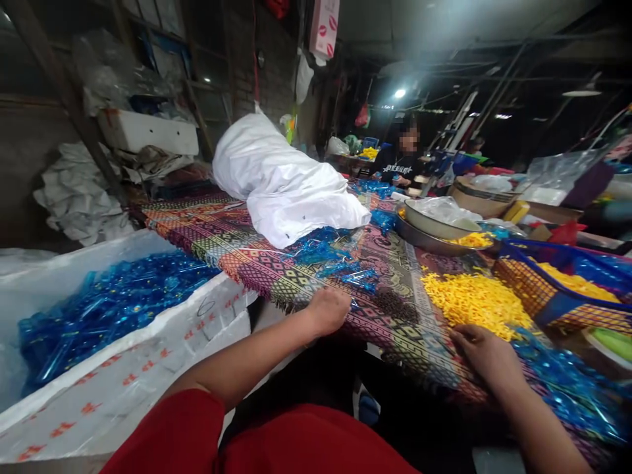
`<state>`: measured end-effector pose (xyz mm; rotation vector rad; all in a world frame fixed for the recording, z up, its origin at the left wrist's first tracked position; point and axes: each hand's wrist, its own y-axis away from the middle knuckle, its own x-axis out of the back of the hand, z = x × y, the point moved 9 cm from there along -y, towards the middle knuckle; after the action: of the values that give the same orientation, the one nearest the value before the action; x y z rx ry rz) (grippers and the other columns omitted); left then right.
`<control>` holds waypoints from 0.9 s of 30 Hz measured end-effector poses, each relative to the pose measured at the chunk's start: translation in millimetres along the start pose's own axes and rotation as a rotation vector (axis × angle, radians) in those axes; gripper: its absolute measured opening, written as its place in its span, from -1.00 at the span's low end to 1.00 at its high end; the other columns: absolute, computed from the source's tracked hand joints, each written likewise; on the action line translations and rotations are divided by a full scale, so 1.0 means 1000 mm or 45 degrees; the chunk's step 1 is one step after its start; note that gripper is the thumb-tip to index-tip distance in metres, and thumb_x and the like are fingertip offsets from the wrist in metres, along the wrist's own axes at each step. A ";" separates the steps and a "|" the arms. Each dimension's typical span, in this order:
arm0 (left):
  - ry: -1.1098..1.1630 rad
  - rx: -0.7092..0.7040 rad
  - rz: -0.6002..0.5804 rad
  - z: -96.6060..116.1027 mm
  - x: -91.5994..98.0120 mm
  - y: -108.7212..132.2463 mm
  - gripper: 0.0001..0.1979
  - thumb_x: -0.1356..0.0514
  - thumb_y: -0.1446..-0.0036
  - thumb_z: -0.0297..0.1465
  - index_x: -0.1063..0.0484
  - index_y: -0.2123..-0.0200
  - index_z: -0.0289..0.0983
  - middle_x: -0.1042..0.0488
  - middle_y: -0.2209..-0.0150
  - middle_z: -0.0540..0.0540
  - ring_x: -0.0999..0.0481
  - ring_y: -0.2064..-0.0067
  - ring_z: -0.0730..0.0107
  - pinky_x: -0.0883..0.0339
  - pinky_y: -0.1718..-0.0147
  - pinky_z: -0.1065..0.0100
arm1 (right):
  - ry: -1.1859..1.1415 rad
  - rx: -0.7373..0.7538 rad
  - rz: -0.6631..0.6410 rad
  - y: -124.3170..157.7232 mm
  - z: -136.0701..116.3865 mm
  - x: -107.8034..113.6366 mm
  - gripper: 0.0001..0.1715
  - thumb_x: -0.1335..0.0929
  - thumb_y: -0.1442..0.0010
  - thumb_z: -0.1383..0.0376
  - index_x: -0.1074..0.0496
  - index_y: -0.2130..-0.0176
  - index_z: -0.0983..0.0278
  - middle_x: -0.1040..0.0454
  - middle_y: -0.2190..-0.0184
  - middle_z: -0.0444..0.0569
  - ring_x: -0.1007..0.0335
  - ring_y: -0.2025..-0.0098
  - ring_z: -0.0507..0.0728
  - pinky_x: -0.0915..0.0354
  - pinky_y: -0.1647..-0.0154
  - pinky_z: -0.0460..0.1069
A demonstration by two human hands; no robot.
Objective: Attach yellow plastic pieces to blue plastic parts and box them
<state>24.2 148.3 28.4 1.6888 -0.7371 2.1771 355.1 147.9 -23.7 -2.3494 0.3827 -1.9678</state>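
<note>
My left hand is curled closed over the near edge of the patterned cloth on the table; whatever it may hold is hidden inside the fingers. Just beyond it lie clear blue plastic pieces. My right hand rests at the near edge of a heap of small yellow pieces, thumb and fingers drawn together. Anything between those fingertips is too small to name. Beside my right forearm spreads another pile of shiny blue plastic pieces.
On my left stands a large white box holding many blue plastic pieces. A white sack lies across the table. Metal bowls and a blue basket with yellow pieces stand right. A person sits at the far end.
</note>
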 end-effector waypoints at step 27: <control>2.112 0.625 -0.118 0.046 -0.029 0.045 -0.82 -0.07 0.14 -0.53 -0.31 0.36 -0.31 -0.36 0.65 0.05 -0.45 0.60 0.39 -0.40 0.59 0.34 | -0.633 0.941 0.252 0.093 -0.232 0.070 -0.74 -0.19 -0.24 0.34 -0.45 0.27 0.24 -0.42 0.37 0.01 -0.34 0.33 0.08 -0.30 0.35 -0.04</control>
<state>46.2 87.4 -0.7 -0.3665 0.3564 2.7234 125.1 69.8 68.3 -2.0733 -0.1269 -1.0978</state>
